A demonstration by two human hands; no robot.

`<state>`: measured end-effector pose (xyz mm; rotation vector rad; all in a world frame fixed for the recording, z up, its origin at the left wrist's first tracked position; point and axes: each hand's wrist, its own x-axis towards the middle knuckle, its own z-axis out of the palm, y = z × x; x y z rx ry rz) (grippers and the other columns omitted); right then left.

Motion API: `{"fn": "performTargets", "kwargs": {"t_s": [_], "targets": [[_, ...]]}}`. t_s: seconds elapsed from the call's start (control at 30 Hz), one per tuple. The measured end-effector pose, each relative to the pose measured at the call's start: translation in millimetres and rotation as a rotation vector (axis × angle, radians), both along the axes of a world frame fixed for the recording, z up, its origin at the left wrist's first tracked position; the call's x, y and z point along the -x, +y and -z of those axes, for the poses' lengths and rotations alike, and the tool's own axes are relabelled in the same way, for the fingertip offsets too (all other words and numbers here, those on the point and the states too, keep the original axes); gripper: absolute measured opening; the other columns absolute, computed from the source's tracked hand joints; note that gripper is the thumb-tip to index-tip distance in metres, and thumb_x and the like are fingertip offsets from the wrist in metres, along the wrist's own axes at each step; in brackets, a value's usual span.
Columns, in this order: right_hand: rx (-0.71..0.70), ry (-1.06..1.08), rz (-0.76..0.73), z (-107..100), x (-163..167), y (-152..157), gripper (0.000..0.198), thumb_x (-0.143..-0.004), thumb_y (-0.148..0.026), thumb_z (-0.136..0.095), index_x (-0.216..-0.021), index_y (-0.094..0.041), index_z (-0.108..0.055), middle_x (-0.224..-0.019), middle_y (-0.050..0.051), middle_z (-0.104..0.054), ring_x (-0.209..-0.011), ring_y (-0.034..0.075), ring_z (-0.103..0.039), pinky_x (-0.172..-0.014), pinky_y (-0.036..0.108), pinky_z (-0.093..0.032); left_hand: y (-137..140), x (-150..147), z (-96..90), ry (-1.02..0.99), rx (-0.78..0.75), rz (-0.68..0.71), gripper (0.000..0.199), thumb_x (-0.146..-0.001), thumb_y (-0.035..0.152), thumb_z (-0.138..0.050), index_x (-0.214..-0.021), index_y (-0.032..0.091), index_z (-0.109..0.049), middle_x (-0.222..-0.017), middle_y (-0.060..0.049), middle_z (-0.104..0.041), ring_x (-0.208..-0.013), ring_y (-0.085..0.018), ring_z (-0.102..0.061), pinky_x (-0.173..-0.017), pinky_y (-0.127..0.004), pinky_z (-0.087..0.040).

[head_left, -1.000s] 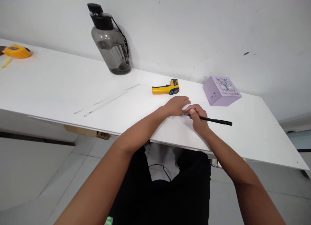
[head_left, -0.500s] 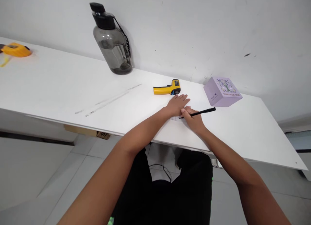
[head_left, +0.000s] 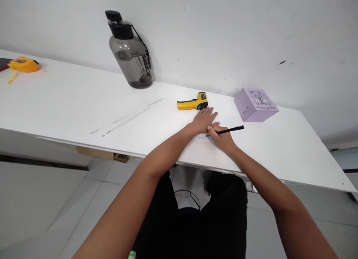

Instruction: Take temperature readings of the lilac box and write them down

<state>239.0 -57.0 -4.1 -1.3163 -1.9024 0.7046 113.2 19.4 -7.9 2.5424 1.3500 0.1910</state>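
Note:
My left hand (head_left: 204, 120) lies flat with its fingers stretched out, over the upper part of a small white paper (head_left: 200, 136) on the table. Dark handwriting shows on the strip of paper below the hand. My right hand (head_left: 223, 139) is closed around a black pen (head_left: 232, 130), its tip down on the paper and its back end pointing right. The two hands touch or nearly touch. Just beyond my left fingertips lies a yellow and black infrared thermometer (head_left: 188, 105) on its side. The paper's upper part is hidden.
A large grey water bottle (head_left: 130, 59) with a black lid stands by the wall. To the right is a lilac tea box (head_left: 253, 109). A yellow tape measure (head_left: 26, 65) lies far left on the white table (head_left: 288, 150). Dark smears mark its surface.
The view has shifted slightly. The pen has tilted a little flatter, and my right hand has moved slightly along the paper. My left hand stays flat in place.

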Motion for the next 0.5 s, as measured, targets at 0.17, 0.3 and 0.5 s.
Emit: {"fn": "performTargets", "kwargs": {"t_s": [0.17, 0.3, 0.5], "targets": [[0.035, 0.0, -0.02, -0.5, -0.6, 0.3, 0.037, -0.089, -0.042, -0.05, -0.057, -0.022, -0.053, -0.061, 0.001, -0.057, -0.067, 0.018, -0.056, -0.066, 0.032, -0.043, 0.2, -1.1, -0.7, 0.015, 0.012, -0.003, 0.065, -0.1, 0.051, -0.031, -0.153, 0.014, -0.032, -0.165, -0.015, -0.017, -0.154, -0.029, -0.011, -0.123, -0.046, -0.016], [0.046, 0.014, -0.025, -0.6, -1.3, 0.1, 0.035, -0.088, -0.041, -0.051, -0.06, -0.021, -0.057, -0.063, 0.001, -0.059, -0.069, 0.017, -0.058, -0.068, 0.031, -0.044, -0.3, -2.5, -1.3, 0.043, 0.032, -0.012, 0.066, -0.1, 0.051, -0.03, -0.155, 0.015, -0.029, -0.166, -0.013, -0.013, -0.154, -0.027, -0.008, -0.124, -0.044, -0.013], [0.058, 0.001, 0.014, -3.4, 0.1, -1.5, 0.035, -0.088, -0.041, -0.05, -0.06, -0.021, -0.055, -0.066, 0.003, -0.06, -0.068, 0.018, -0.057, -0.066, 0.032, -0.042, -2.7, -1.9, -4.4, 0.049, 0.028, -0.02, 0.066, -0.1, 0.051, -0.03, -0.155, 0.015, -0.03, -0.166, -0.012, -0.015, -0.154, -0.027, -0.009, -0.124, -0.044, -0.014]]}}
